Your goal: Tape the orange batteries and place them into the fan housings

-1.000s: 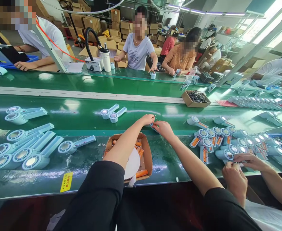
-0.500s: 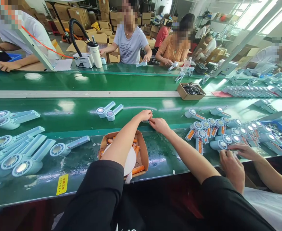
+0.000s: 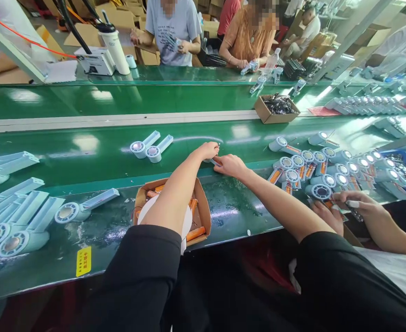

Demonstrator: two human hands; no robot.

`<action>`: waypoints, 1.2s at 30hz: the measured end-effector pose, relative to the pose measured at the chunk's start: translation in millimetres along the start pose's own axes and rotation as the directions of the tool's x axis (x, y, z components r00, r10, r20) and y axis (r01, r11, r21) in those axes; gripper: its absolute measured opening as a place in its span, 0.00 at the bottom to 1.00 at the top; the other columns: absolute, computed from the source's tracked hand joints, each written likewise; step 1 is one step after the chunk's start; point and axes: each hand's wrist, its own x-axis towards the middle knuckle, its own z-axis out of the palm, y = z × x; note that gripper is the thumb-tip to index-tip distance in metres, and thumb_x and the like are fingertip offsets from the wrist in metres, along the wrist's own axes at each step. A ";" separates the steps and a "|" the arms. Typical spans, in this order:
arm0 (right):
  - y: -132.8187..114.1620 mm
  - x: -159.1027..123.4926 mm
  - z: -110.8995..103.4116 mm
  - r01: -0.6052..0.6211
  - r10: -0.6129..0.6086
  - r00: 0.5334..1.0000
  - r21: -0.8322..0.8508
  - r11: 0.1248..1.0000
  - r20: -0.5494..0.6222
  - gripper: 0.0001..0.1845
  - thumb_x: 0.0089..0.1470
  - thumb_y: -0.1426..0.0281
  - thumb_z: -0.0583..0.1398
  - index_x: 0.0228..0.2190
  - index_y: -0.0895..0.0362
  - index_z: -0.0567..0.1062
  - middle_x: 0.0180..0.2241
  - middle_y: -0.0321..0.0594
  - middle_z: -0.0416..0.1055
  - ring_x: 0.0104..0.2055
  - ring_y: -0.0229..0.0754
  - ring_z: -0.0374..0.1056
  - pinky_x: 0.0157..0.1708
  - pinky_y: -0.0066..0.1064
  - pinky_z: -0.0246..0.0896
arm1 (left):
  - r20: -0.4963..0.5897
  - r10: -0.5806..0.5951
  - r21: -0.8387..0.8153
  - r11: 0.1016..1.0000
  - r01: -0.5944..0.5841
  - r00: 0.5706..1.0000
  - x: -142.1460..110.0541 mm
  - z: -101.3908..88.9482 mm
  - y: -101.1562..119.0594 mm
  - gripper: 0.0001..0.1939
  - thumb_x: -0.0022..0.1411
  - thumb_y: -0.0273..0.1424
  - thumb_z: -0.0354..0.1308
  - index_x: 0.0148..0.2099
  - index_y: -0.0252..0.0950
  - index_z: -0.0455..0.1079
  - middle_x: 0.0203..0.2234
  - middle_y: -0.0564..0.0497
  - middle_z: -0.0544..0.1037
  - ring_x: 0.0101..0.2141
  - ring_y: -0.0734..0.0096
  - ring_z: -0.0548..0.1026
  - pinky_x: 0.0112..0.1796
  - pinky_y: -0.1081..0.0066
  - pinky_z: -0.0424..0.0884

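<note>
My left hand (image 3: 208, 151) is closed over the round end of a light-blue handheld fan housing (image 3: 207, 160), which it mostly hides. My right hand (image 3: 230, 165) has its fingers closed on the handle of the same piece. Both hands are close together above the near edge of the green belt. Below my left forearm stands a cardboard box (image 3: 207, 210) with orange cylindrical batteries (image 3: 196, 233) and a white round disc (image 3: 187, 225). Two similar fan housings (image 3: 153, 154) lie on the belt to the left.
More fan housings (image 3: 23, 237) lie at the left; several with orange batteries (image 3: 291, 175) cluster at the right. A co-worker's hands (image 3: 362, 207) work beside my right arm. Farther back, a small carton of dark parts (image 3: 277, 110) sits on the white divider (image 3: 189, 118). People sit across the belt.
The view has shifted down and a little right. My hands stay together at the same piece, with more of its handle showing by my right fingers. The person opposite has lifted a housing.
</note>
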 end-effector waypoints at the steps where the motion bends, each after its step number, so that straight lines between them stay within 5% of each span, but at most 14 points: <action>1: 2.6 1.0 -0.3 0.005 -0.005 1.000 0.005 1.000 0.005 0.20 0.62 0.59 0.59 0.51 0.48 0.83 0.42 0.45 0.85 0.41 0.53 0.79 0.39 0.34 0.64 | 0.000 0.001 0.006 1.000 -0.001 1.000 0.9 -0.1 2.5 0.18 0.73 0.41 0.61 0.58 0.35 0.73 0.53 0.44 0.78 0.49 0.60 0.79 0.50 0.54 0.79; 6: 17.6 4.4 -6.9 0.063 -0.062 0.998 0.069 0.996 -0.010 0.16 0.64 0.60 0.59 0.47 0.49 0.84 0.41 0.41 0.85 0.45 0.51 0.78 0.44 0.32 0.63 | -0.053 0.014 0.063 0.998 -0.010 0.998 -10.1 -17.7 27.5 0.17 0.72 0.42 0.62 0.55 0.35 0.74 0.51 0.45 0.79 0.48 0.60 0.79 0.51 0.55 0.78; 9: 25.0 10.8 -8.4 0.042 -0.033 0.997 0.141 0.989 -0.066 0.18 0.65 0.61 0.60 0.52 0.51 0.81 0.40 0.41 0.85 0.44 0.51 0.78 0.43 0.32 0.64 | -0.164 0.051 0.106 0.994 -0.034 0.985 -46.1 -37.2 37.5 0.17 0.71 0.39 0.62 0.57 0.36 0.73 0.55 0.43 0.79 0.56 0.56 0.75 0.59 0.56 0.70; 14: 34.6 23.7 -1.0 -0.052 0.111 0.981 0.337 0.940 -0.158 0.29 0.62 0.63 0.63 0.63 0.55 0.67 0.45 0.44 0.85 0.46 0.54 0.79 0.42 0.34 0.67 | -0.248 0.153 0.176 0.978 -0.111 0.957 -180.7 -53.1 16.9 0.16 0.69 0.41 0.59 0.55 0.42 0.75 0.57 0.49 0.79 0.60 0.57 0.72 0.62 0.62 0.66; 16: 37.5 23.7 3.6 -0.075 0.156 0.975 0.425 0.902 -0.159 0.26 0.63 0.62 0.63 0.59 0.55 0.69 0.48 0.44 0.85 0.47 0.52 0.79 0.43 0.35 0.68 | -0.190 0.160 0.193 0.973 -0.123 0.969 -246.3 -49.3 0.0 0.13 0.72 0.44 0.55 0.48 0.47 0.78 0.50 0.52 0.83 0.53 0.60 0.77 0.55 0.65 0.72; 20: 39.7 19.3 8.6 -0.112 0.236 0.960 0.566 0.817 -0.150 0.18 0.65 0.62 0.61 0.54 0.53 0.73 0.51 0.45 0.84 0.49 0.49 0.79 0.47 0.36 0.70 | -0.050 0.258 0.295 0.927 -0.232 0.965 -343.5 -28.3 -30.3 0.17 0.73 0.44 0.53 0.52 0.42 0.79 0.50 0.48 0.84 0.53 0.56 0.78 0.57 0.57 0.73; 26: 38.1 13.0 -14.7 -0.135 0.363 0.910 0.685 0.716 -0.200 0.20 0.60 0.64 0.64 0.53 0.54 0.77 0.53 0.49 0.82 0.55 0.53 0.76 0.54 0.43 0.69 | -0.026 0.271 0.496 0.839 -0.223 0.962 -381.0 -8.1 -46.9 0.34 0.66 0.44 0.64 0.71 0.43 0.68 0.62 0.44 0.78 0.65 0.43 0.70 0.63 0.47 0.68; 30: 8.1 -40.8 -21.8 -0.076 0.475 0.816 0.752 0.654 -0.330 0.25 0.69 0.57 0.50 0.56 0.58 0.74 0.55 0.55 0.78 0.52 0.50 0.75 0.51 0.42 0.71 | -0.161 0.359 0.513 0.826 -0.233 0.919 -396.4 -7.7 -41.7 0.33 0.66 0.36 0.63 0.72 0.43 0.67 0.60 0.44 0.79 0.63 0.47 0.71 0.60 0.52 0.72; 32: -28.2 -86.3 -11.0 0.075 0.383 0.867 0.844 0.531 -0.318 0.29 0.69 0.50 0.49 0.52 0.58 0.76 0.42 0.48 0.81 0.35 0.43 0.74 0.37 0.35 0.72 | -0.318 0.424 0.520 0.826 -0.218 0.848 -405.1 -6.4 -35.1 0.33 0.69 0.38 0.62 0.73 0.40 0.63 0.60 0.41 0.78 0.61 0.48 0.71 0.56 0.55 0.74; 34: -74.4 -131.6 3.9 0.145 0.001 0.989 0.954 0.261 -0.151 0.33 0.65 0.44 0.54 0.55 0.58 0.75 0.30 0.39 0.78 0.23 0.38 0.66 0.26 0.31 0.65 | -0.476 0.467 0.545 0.822 -0.166 0.745 -409.6 -5.1 -27.8 0.36 0.69 0.42 0.63 0.74 0.39 0.60 0.57 0.38 0.78 0.60 0.45 0.69 0.56 0.52 0.74; 36: -118.7 -167.3 14.7 0.051 -0.355 0.935 0.991 0.125 -0.003 0.34 0.61 0.44 0.61 0.53 0.59 0.77 0.25 0.34 0.75 0.21 0.36 0.63 0.24 0.28 0.62 | -0.572 0.493 0.574 0.811 -0.110 0.656 -409.1 -5.2 -23.2 0.36 0.68 0.40 0.65 0.73 0.39 0.60 0.53 0.38 0.78 0.61 0.40 0.68 0.58 0.46 0.72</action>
